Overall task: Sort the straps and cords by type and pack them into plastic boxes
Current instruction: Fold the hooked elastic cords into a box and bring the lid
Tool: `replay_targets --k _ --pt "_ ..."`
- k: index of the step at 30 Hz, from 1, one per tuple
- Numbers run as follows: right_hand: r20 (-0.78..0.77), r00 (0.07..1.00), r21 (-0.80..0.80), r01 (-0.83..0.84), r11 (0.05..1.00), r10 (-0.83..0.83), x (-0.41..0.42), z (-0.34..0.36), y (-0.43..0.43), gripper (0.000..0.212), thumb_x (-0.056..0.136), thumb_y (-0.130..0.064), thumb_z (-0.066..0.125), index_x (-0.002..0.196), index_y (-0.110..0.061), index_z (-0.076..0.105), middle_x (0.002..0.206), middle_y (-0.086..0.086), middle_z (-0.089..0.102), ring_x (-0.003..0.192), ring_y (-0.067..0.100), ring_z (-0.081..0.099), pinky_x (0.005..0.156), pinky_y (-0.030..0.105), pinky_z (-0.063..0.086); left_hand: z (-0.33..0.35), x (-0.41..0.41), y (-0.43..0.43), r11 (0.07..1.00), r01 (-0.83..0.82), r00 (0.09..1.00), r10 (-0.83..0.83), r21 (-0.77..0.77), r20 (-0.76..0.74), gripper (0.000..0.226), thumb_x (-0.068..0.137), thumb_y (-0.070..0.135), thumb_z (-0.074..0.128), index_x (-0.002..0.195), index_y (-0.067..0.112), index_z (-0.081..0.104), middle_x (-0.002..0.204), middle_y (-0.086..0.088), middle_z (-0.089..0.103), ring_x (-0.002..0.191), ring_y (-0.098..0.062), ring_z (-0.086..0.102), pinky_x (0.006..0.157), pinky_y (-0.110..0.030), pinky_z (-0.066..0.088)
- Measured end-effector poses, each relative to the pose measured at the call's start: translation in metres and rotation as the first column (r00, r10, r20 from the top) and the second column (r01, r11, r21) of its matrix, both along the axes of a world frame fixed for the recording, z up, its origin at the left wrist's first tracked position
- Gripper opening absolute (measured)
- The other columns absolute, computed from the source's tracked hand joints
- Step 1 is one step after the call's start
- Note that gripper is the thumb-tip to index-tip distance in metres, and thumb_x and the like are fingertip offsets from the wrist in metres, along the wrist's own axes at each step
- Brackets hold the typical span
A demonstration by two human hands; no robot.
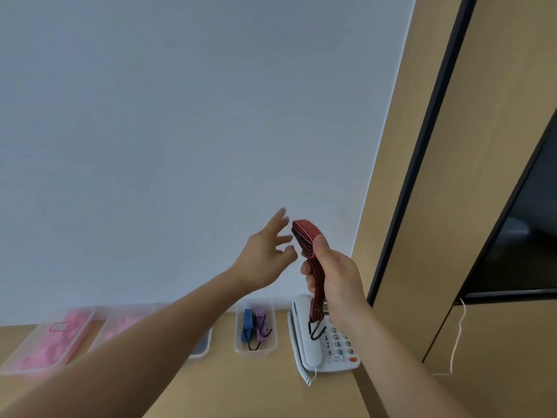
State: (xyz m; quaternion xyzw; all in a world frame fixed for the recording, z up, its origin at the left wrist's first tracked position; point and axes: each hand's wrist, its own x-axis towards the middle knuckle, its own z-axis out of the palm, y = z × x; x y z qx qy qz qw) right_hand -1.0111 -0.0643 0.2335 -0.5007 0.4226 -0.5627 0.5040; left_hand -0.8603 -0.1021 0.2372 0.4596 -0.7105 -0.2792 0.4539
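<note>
The right hand [334, 276] is gripping a folded red strap [304, 233] upright in the air, fingers and thumb curled around its middle, with the folded end sticking up above the thumb. The strap's black hook [316, 333] is dangling below the hand, over a white telephone [313, 348] on the desk [241, 387]. The left hand [265, 254] is hovering just beside the strap's upper end, fingers spread and holding nothing. Left of the telephone, a small clear box [256, 351] is holding a blue strap [247, 324] and a purple strap [261, 322] side by side. Farther left, a larger clear box [39, 333] is showing blurred pink contents.
</note>
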Motion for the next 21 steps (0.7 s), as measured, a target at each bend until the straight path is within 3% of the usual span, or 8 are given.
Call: replay_targets --k 2,3,4,6,10,14,21 --pt "-0.037 0.999 -0.046 -0.014 0.999 0.013 0.000 0.002 -0.001 0.059 0.080 -0.062 0.056 0.087 -0.004 0.065 0.066 0.002 0.065 0.052 0.012 0.052 0.050 0.022 0.042 0.012 0.000 0.001 0.913 0.164 0.939 -0.028 0.374 -0.344 0.046 0.097 0.021 0.053 0.141 0.013 0.046 0.130 -0.012 0.062 0.105 -0.022 0.066 0.089 -0.038 0.054" --pt "-0.075 0.997 -0.064 -0.025 0.998 0.020 0.001 0.001 -0.001 0.059 0.081 -0.061 0.055 0.086 -0.003 0.065 0.066 0.002 0.066 0.054 0.013 0.053 0.052 0.024 0.043 0.017 0.001 0.004 0.860 0.255 0.917 -0.070 0.442 -0.393 0.036 0.097 0.032 0.050 0.125 0.011 0.058 0.110 -0.013 0.070 0.093 -0.023 0.067 0.085 -0.038 0.053" --pt "-0.114 0.993 -0.078 -0.035 0.996 0.026 0.002 0.000 0.000 0.059 0.082 -0.060 0.054 0.085 -0.002 0.064 0.065 0.001 0.065 0.055 0.014 0.054 0.054 0.025 0.044 0.020 0.001 0.007 0.837 0.307 0.914 -0.127 0.453 -0.386 0.038 0.097 0.040 0.048 0.111 0.008 0.064 0.090 -0.010 0.070 0.082 -0.025 0.064 0.084 -0.039 0.050" --pt "-0.145 0.989 -0.087 -0.047 0.995 0.034 0.005 -0.003 0.001 0.055 0.082 -0.058 0.054 0.083 -0.003 0.063 0.063 0.000 0.065 0.056 0.015 0.055 0.058 0.029 0.044 0.022 0.001 0.011 0.839 0.367 0.899 -0.209 0.402 -0.385 0.046 0.097 0.044 0.051 0.100 0.001 0.065 0.068 -0.010 0.059 0.071 -0.028 0.056 0.084 -0.041 0.048" --pt "-0.117 0.989 -0.087 -0.097 0.991 0.086 0.004 -0.002 0.001 0.052 0.081 -0.056 0.055 0.089 -0.005 0.064 0.070 0.003 0.068 0.057 0.016 0.059 0.056 0.025 0.048 0.023 0.001 0.013 0.874 0.357 0.897 -0.222 0.331 -0.381 0.041 0.099 0.039 0.053 0.092 0.000 0.066 0.069 -0.011 0.063 0.066 -0.025 0.063 0.086 -0.043 0.046" --pt "-0.121 0.988 -0.066 -0.104 0.992 0.096 0.002 -0.002 -0.001 0.054 0.081 -0.055 0.056 0.098 -0.004 0.064 0.073 0.005 0.072 0.063 0.019 0.067 0.059 0.024 0.053 0.024 0.001 0.009 0.933 0.241 0.922 -0.134 0.267 -0.363 0.027 0.095 0.033 0.060 0.093 0.008 0.070 0.086 -0.002 0.073 0.078 -0.013 0.067 0.090 -0.041 0.046" --pt "-0.096 0.979 0.006 -0.179 0.984 0.179 -0.002 -0.005 -0.005 0.056 0.085 -0.056 0.053 0.110 -0.008 0.065 0.088 0.011 0.075 0.080 0.031 0.073 0.069 0.031 0.056 0.025 0.002 0.006 0.968 0.205 0.937 -0.152 0.143 -0.315 0.024 0.091 0.027 0.067 0.099 0.004 0.068 0.085 -0.007 0.066 0.080 -0.020 0.056 0.086 -0.046 0.049"
